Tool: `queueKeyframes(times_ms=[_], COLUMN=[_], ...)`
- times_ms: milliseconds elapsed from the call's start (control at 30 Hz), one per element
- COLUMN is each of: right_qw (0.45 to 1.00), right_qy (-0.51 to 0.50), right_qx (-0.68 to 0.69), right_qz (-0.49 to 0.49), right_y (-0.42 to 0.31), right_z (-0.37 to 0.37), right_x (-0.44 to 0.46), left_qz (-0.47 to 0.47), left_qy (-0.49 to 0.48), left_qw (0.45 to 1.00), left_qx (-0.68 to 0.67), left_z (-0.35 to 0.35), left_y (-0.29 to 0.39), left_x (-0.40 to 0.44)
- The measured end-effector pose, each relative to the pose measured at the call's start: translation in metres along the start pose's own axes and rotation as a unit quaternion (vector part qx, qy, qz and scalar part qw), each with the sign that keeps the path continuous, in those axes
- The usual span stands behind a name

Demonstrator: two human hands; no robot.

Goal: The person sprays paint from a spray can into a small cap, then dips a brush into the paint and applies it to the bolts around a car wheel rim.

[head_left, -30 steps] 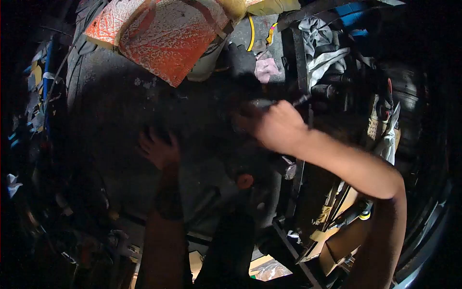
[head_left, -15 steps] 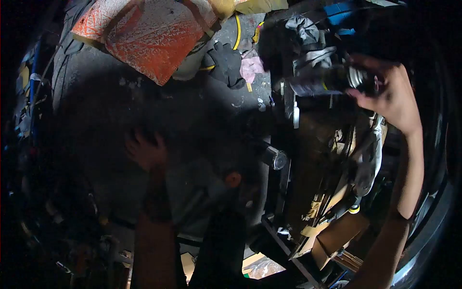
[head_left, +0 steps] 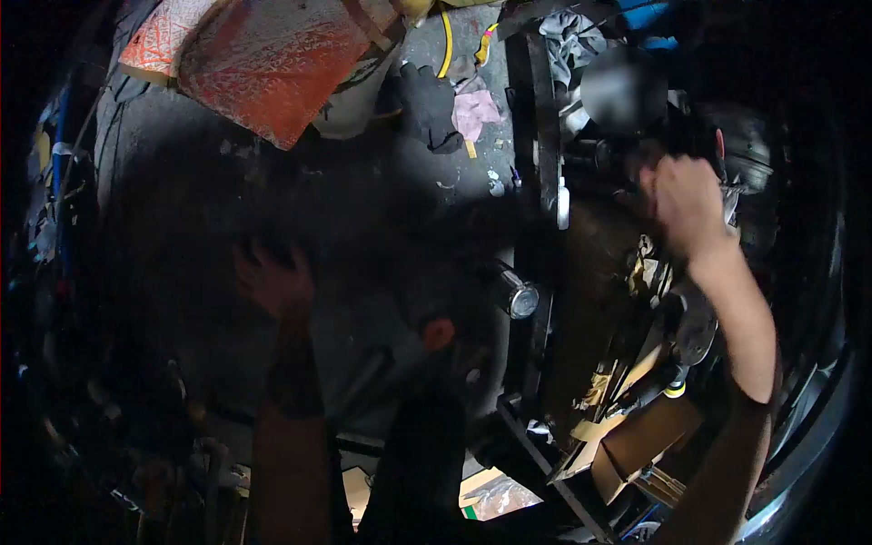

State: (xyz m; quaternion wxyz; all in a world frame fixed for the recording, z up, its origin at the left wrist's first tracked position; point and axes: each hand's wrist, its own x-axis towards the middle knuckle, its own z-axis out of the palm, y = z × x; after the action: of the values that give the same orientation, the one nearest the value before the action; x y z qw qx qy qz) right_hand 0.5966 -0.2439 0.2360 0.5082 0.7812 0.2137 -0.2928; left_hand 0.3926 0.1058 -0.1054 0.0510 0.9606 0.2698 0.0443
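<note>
Near right hand (head_left: 690,202), white bottle (head_left: 563,204), dark rail (head_left: 548,145)

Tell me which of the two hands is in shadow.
The left hand, spread open in the dark; the right hand, by contrast, is curled and brightly lit.

Dim picture, dark curved edges, heavy shadow over left hand (head_left: 277,280), right hand (head_left: 688,202) brighter but slightly blurred, pale disc (head_left: 624,91) out of focus
</note>
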Motion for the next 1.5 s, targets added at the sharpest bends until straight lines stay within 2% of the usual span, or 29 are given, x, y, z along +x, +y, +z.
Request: queueKeyframes(times_ms=[33, 67, 100, 133, 167, 200, 233, 300, 400, 500, 600, 700, 800, 933, 1167, 1500], right_qw=[0.999, 0.996, 0.981, 0.965, 0.95, 0.951, 0.952, 0.946, 0.944, 0.946, 0.949, 0.928, 0.879, 0.829, 0.84, 0.865], right_qy=[0.018, -0.055, -0.09, -0.097, -0.13, -0.096, -0.152, -0.121, -0.092, 0.006, 0.035, 0.1, 0.382, 0.47, 0.463, 0.426], right_qx=[0.025, 0.032, 0.136, 0.198, 0.21, 0.202, 0.219, 0.245, 0.233, 0.26, 0.182, 0.195, 0.129, 0.146, 0.158, 0.17], right_qz=[-0.02, -0.066, -0.108, -0.14, -0.189, -0.213, -0.147, -0.172, -0.216, -0.193, -0.255, -0.302, -0.254, -0.264, -0.236, -0.203], right_y=[-0.013, -0.027, -0.038, -0.056, -0.072, -0.097, -0.124, -0.149, -0.159, -0.154, -0.148, -0.146, -0.16, -0.172, -0.209, -0.269], right_z=[0.0, -0.021, -0.045, -0.035, -0.038, -0.02, -0.011, -0.001, -0.004, -0.003, -0.011, 0.004, 0.044, 0.058, 0.097, 0.126], right_x=[-0.006, -0.013, -0.022, -0.024, -0.024, -0.026, -0.019, -0.013, -0.005, 0.001, -0.013, -0.04, -0.063, -0.101, -0.164, -0.213], left_qz=[0.0, 0.001, 0.002, -0.002, -0.006, -0.012, -0.01, -0.006, 0.004, -0.023, -0.017, 0.013, -0.021, 0.075, 0.128, 0.156], left_qy=[-0.001, -0.001, -0.002, -0.001, 0.0, 0.006, -0.007, -0.036, 0.027, 0.027, 0.026, 0.044, -0.049, 0.055, 0.114, 0.136], left_qw=[1.0, 1.0, 1.0, 1.0, 1.0, 1.0, 1.0, 0.999, 1.0, 0.999, 0.999, 0.998, 0.998, 0.995, 0.985, 0.978], left_qx=[0.0, 0.001, 0.002, 0.0, 0.0, 0.0, 0.011, 0.037, -0.014, -0.036, -0.025, -0.034, -0.022, 0.035, 0.035, -0.005], left_z=[0.001, 0.004, 0.004, 0.005, 0.005, 0.005, 0.004, 0.002, 0.004, -0.004, -0.004, 0.009, -0.016, 0.013, 0.002, -0.008], left_y=[0.001, 0.0, 0.0, 0.0, 0.0, -0.001, -0.002, -0.006, -0.002, 0.006, 0.009, -0.004, 0.001, -0.016, -0.01, -0.01], left_x=[0.0, 0.0, -0.001, -0.001, -0.002, 0.0, 0.001, 0.001, -0.009, -0.009, -0.01, -0.012, -0.009, -0.014, -0.029, -0.057])
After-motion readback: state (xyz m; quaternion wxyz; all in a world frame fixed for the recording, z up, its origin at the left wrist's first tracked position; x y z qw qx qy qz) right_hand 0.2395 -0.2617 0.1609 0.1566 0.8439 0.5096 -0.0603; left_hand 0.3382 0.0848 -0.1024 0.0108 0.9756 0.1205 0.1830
